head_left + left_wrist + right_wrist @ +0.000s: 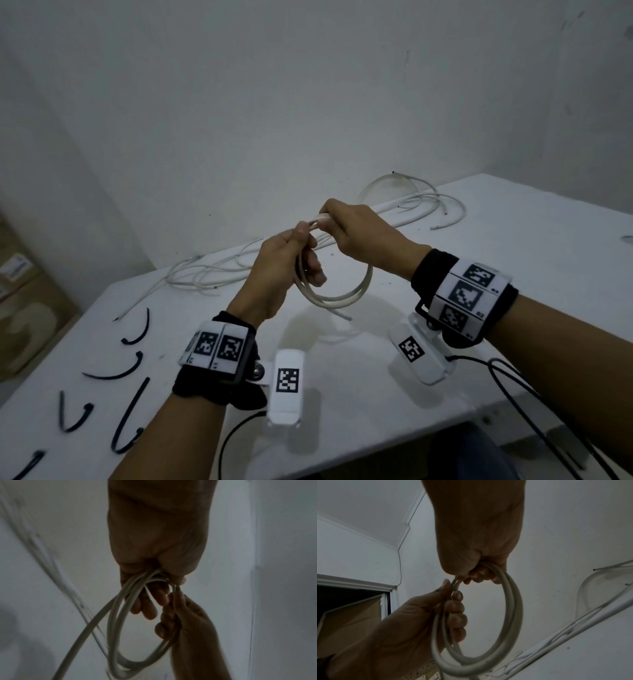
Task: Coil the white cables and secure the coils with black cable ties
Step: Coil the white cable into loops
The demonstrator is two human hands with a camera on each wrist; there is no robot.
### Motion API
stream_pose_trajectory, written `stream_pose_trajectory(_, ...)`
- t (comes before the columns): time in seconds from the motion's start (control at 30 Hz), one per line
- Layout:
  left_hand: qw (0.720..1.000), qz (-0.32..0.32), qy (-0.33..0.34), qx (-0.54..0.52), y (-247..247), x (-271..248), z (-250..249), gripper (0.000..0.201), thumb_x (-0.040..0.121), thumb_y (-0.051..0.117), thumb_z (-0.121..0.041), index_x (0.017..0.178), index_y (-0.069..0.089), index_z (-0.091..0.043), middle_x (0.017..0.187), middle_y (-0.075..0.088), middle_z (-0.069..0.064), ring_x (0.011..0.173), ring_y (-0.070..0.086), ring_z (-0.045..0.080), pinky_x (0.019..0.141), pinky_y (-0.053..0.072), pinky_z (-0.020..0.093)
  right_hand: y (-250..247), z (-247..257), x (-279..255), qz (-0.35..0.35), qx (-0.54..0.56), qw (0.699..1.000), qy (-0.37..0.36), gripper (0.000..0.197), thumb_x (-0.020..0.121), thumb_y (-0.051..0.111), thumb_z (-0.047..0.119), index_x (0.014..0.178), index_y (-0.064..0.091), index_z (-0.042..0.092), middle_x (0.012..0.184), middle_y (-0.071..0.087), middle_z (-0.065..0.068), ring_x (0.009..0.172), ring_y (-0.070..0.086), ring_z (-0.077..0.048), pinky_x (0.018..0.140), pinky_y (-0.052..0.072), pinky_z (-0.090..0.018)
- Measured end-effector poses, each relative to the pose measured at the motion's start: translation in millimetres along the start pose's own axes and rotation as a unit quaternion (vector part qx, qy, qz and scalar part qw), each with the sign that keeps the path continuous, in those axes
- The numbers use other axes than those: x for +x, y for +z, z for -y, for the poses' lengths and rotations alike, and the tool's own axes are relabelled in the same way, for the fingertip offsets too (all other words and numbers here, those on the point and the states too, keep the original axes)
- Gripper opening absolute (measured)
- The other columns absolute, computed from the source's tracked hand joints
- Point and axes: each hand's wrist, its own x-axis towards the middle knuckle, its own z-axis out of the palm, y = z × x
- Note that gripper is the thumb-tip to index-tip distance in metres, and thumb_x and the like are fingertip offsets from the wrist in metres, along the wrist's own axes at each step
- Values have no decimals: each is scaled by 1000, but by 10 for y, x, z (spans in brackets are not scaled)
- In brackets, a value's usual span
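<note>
Both hands hold a white cable coil (346, 297) of a few loops in the air above the white table (513, 274). My left hand (306, 262) grips the coil's left side, fingers curled round the strands. The right hand (330, 224) grips the top of the coil just beyond it, and the two hands touch. A short loose cable end (342, 314) sticks out under the coil. In the left wrist view the left hand's fingers (150, 605) wrap the coil (118, 635). In the right wrist view the right hand (479, 573) clasps the coil (513, 615). Several black cable ties (113, 375) lie at the table's near left.
Loose white cables (421, 205) lie tangled along the table's far edge by the wall, with more (212, 274) at the back left. Cardboard boxes (24, 308) stand on the floor to the left. Black wires (534, 411) trail from the right wrist over the table's front edge.
</note>
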Motion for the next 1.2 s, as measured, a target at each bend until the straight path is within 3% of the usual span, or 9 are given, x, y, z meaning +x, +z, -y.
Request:
stream_pose_trajectory(0.13, 995, -27, -28, -93, 6, -7, -8, 36, 97, 47, -40, 81, 58, -10, 47, 25, -9, 39, 21, 8, 41, 21, 21, 56, 30, -18, 1, 4, 1000, -17, 27, 99, 42, 29, 100, 52, 4, 60, 42, 7, 54, 40, -9, 52, 30, -18)
stream_pose_trajectory(0.27, 989, -111, -10, -94, 41, 11, 7, 32, 98, 49, -35, 78, 55, -10, 43, 29, -10, 35, 22, 5, 36, 20, 17, 32, 62, -41, 28, 51, 997, 43, 33, 98, 40, 40, 107, 51, 10, 71, 53, -1, 64, 49, -17, 59, 38, -29)
stream_pose_trajectory(0.4, 954, -192, -26, -229, -69, 129, -26, 33, 99, 47, -35, 75, 50, -13, 40, 26, -11, 31, 21, 3, 32, 17, 15, 13, -65, -171, -19, 115, 977, 179, 37, 98, 34, 44, 110, 50, 12, 88, 62, -10, 80, 60, -26, 67, 45, -33)
stream_pose_trajectory(0.5, 923, -230, -24, -307, -181, 198, -48, 35, 99, 44, -38, 73, 47, -14, 38, 24, -11, 30, 20, 4, 31, 18, 15, 38, -130, -327, 54, 301, 907, 290, 36, 100, 34, 40, 106, 50, 9, 88, 64, -17, 71, 64, -29, 58, 51, -33)
stream_pose_trajectory(0.63, 908, -247, -22, -339, -200, 224, -65, 38, 100, 42, -39, 71, 46, -15, 37, 22, -10, 30, 19, 4, 31, 19, 17, 152, -29, -433, 99, 484, 824, 277, 18, 99, 44, 20, 99, 52, 4, 80, 66, -19, 64, 67, -29, 53, 56, -33)
stream_pose_trajectory(0.83, 906, -223, -41, -358, -142, 171, -56, 38, 101, 40, -39, 72, 44, -15, 36, 21, -10, 29, 18, 5, 30, 18, 17, 353, 182, -351, -46, 581, 757, 296, 22, 99, 45, 10, 82, 57, 3, 69, 61, -11, 55, 61, -18, 50, 53, -25)
stream_pose_trajectory(1.0, 919, -199, -60, -335, -73, 126, -35, 37, 100, 42, -39, 74, 48, -14, 37, 22, -10, 30, 18, 4, 30, 18, 17, 459, 255, -279, -125, 662, 618, 405, 21, 91, 50, 0, 74, 61, 5, 64, 54, -6, 54, 47, -14, 47, 44, -19)
stream_pose_trajectory(1.07, 923, -204, -67, -319, -39, 125, -16, 36, 100, 42, -39, 74, 49, -14, 38, 23, -10, 30, 19, 4, 30, 18, 17, 476, 273, -263, -123, 672, 592, 429, 21, 89, 52, 0, 71, 60, 6, 64, 53, -6, 55, 45, -14, 51, 41, -19)
stream_pose_trajectory(1.2, 920, -242, -86, -296, -39, 145, 16, 35, 100, 44, -37, 75, 50, -12, 37, 24, -10, 29, 20, 4, 30, 18, 16, 463, 262, -272, -96, 688, 586, 418, 17, 88, 58, 8, 72, 66, 10, 63, 61, -3, 58, 50, -14, 55, 43, -21)
